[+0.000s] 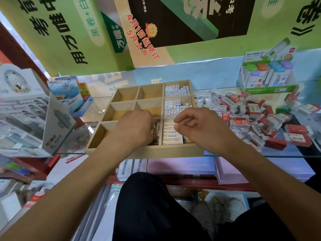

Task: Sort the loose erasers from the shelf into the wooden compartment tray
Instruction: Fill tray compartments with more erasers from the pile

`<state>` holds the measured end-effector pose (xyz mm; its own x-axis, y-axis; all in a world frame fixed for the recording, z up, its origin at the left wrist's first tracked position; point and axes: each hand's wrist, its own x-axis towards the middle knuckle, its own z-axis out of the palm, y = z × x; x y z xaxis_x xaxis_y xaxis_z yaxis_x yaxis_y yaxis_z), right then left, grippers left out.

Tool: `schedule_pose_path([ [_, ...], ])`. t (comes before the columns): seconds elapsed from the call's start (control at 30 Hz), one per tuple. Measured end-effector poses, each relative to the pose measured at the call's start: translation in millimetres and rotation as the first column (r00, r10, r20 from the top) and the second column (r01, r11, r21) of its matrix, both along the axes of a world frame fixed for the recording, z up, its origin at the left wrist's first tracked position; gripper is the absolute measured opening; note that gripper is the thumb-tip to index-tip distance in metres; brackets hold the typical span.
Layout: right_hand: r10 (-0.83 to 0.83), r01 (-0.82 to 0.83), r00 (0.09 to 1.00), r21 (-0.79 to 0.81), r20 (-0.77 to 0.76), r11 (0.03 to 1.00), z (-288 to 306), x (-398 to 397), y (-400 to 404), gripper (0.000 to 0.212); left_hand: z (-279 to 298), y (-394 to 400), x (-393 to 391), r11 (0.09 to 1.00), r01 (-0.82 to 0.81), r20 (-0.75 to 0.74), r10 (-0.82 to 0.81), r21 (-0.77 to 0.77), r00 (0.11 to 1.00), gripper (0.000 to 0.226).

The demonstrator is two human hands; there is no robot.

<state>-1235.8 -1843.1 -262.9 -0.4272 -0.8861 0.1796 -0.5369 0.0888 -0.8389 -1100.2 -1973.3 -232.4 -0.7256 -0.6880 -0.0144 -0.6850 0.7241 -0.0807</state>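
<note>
The wooden compartment tray sits on the glass shelf in front of me. Its right column is filled: white-and-blue erasers in the two far cells, cream erasers in the near cell. My left hand reaches down into the near middle cell, its fingers curled round a white eraser there; the fingertips are hidden. My right hand hovers over the near right cell, fingers loosely bent, thumb and forefinger tips touching the cream erasers. A heap of loose red-and-white erasers lies right of the tray.
A green display box of correction tapes stands at the back right. Blue stationery boxes and a grey-white carton crowd the tray's left side. The glass shelf edge runs just below the tray. Green posters hang behind.
</note>
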Motion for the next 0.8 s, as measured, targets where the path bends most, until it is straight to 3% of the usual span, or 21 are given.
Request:
schedule_pose_path([
  [0.2,0.005,-0.005,1.0,-0.017,-0.006,1.0,-0.7,-1.5,2.6,0.008,-3.9,-8.2,5.7,0.996,-0.007,-0.046,0.011,0.086,0.999,0.017],
  [0.33,0.01,-0.01,1.0,-0.039,0.009,0.999,1.1,-0.9,4.6,0.008,-10.8,-13.6,10.8,0.992,0.036,-0.095,-0.024,0.124,0.995,0.021],
  [0.43,0.006,-0.005,1.0,-0.065,0.012,0.998,2.8,-2.6,7.2,0.009,-12.7,-16.5,17.3,0.964,0.059,-0.258,0.01,0.259,0.966,0.02],
  [0.6,-0.013,0.008,0.998,-0.094,-0.055,0.996,9.8,-15.4,18.4,0.009,-10.4,7.1,13.7,0.92,0.211,-0.686,0.081,0.33,0.723,0.031],
  [0.7,-0.055,0.049,0.995,-0.08,-0.086,0.996,13.2,-28.6,30.6,0.009,-10.3,33.1,-11.4,0.859,0.333,-0.792,0.128,0.389,0.596,0.026],
  [0.8,-0.14,0.132,0.986,-0.096,-0.086,0.987,13.7,-46.7,47.9,0.008,-11.6,51.3,-42.8,0.793,0.432,-0.82,0.144,0.431,0.553,0.03],
])
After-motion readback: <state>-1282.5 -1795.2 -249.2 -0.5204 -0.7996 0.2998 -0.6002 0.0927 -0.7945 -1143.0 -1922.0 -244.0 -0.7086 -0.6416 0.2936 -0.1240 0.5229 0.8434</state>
